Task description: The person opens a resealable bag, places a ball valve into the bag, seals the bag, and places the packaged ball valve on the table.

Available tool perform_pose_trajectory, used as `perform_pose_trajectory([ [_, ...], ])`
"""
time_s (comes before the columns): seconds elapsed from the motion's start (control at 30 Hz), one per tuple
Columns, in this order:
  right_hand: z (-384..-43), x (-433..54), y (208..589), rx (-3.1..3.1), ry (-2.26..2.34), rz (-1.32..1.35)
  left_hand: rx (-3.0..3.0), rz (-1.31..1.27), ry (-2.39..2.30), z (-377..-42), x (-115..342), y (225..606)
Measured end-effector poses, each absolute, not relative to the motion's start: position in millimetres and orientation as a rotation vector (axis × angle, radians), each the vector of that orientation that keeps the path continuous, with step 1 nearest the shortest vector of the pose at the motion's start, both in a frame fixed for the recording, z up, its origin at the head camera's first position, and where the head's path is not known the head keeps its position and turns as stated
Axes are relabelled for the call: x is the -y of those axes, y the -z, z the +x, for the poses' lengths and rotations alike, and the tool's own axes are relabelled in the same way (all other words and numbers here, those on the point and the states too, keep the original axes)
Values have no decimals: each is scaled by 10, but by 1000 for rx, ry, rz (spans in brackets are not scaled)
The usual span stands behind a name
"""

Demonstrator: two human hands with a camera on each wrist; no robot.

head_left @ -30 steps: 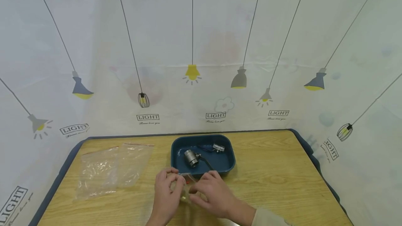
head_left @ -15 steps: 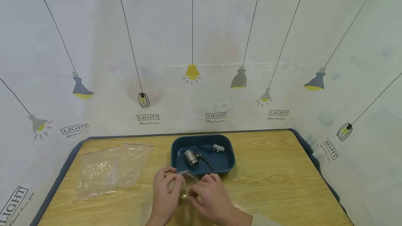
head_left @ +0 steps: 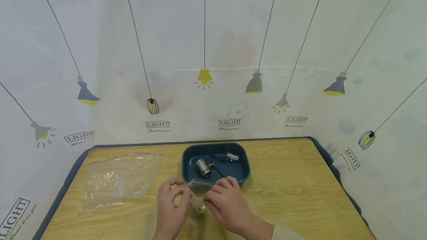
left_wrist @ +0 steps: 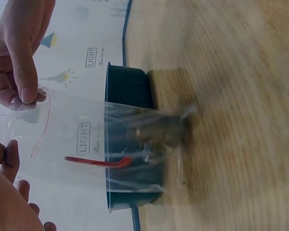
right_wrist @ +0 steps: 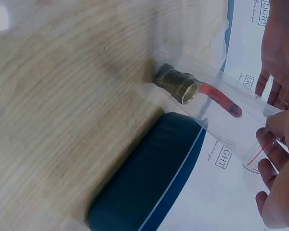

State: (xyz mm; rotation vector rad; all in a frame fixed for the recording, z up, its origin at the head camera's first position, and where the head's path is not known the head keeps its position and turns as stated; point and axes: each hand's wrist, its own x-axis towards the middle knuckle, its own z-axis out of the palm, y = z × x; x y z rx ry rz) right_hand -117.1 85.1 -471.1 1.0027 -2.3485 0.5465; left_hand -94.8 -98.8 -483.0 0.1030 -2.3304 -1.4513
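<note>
My left hand and right hand pinch opposite sides of a clear zip bag near its top, where a red zip line shows. Low in the bag lies a brass ball valve with a red lever handle. The same handle shows plainly in the left wrist view, where the valve body is blurred. In the head view the bag hangs in front of the blue tray, and the brass glints between the hands.
Inside the tray lie a larger steel valve with a dark lever and a smaller silver valve. Two clear plastic bags lie flat on the wooden table at the left. A printed cloth hangs behind.
My hands have moved slightly apart. The bag's top is spread wider between them, and more of the brass valve shows in the head view.
</note>
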Motion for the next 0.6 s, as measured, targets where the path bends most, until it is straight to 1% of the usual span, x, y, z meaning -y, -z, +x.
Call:
perform_pose_trajectory([
  [0.33,-1201,-896,4675,2253,-450,1086,2430,77,1379,-889,1030,4877],
  [0.43,-1204,-893,4665,2235,-439,1091,2385,9,1349,-913,1068,4905],
  [0.6,-1205,-885,4655,2200,-403,1098,2252,-195,1240,-1050,1221,4930],
])
